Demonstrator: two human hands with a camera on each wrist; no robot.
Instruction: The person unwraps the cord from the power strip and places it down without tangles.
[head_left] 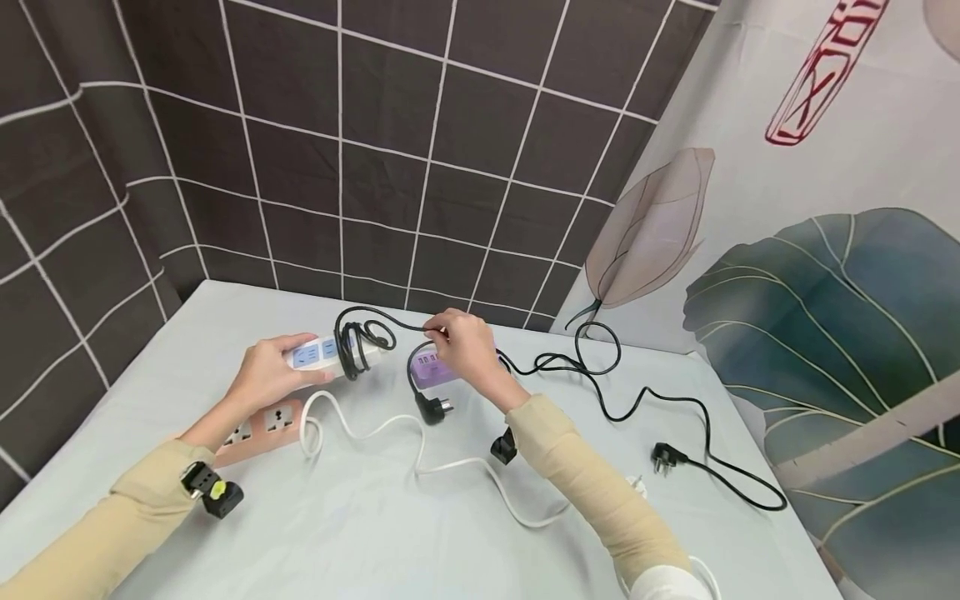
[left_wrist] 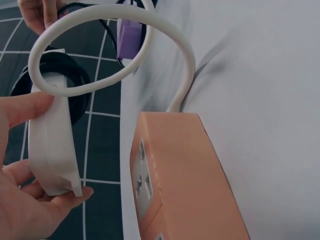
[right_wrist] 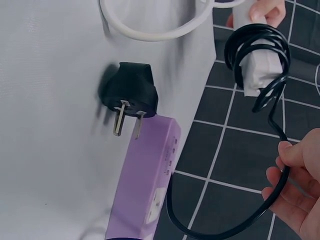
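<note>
My left hand (head_left: 266,375) grips one end of a white power strip (head_left: 315,352) with blue sockets, held raised at the table's far left. Several turns of black cord (right_wrist: 257,42) are wound round its other end. My right hand (head_left: 467,346) pinches the same cord between thumb and fingers, above a purple power strip (head_left: 429,372). From that hand the cord loops down to a black plug (head_left: 431,408) in front of the purple strip; its pins show in the right wrist view. An orange power strip (left_wrist: 180,170) lies below my left hand, its far part behind my wrist.
A white cord (head_left: 457,468) curves from the orange strip across the table (head_left: 360,517). To the right lies another black cord (head_left: 705,417) with a black plug (head_left: 663,457). A dark tiled backdrop (head_left: 382,175) stands behind the table, and a leaf-print cloth (head_left: 840,333) hangs at right.
</note>
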